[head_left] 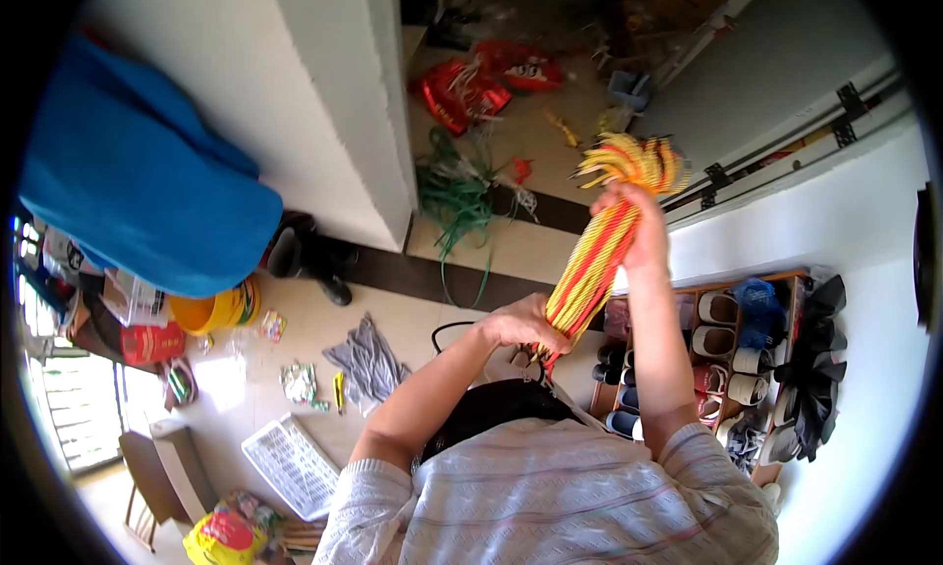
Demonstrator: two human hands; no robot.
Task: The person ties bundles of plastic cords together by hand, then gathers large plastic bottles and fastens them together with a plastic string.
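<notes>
Holding a bundle of yellow and red cords up off the floor takes both hands, near the middle of the picture and a bit to the right. The left hand is closed around the low end, with some fingers hidden behind the cords. The right hand grips the top end, just under the loose cord tips, which puff out like a mop. With one hand near each end, the cords look kept close together and straight, so they don't flop about. The bundle leans, with its top toward the upper right. Up past the hands, a messy pile of green string lies on the floor near some red bags. At the right, shoes sit in a wooden rack by the wall, likely to keep them tidy. At the lower left, a gray cloth, a little yellow tool and a white basket lie on the floor, near each other.
</notes>
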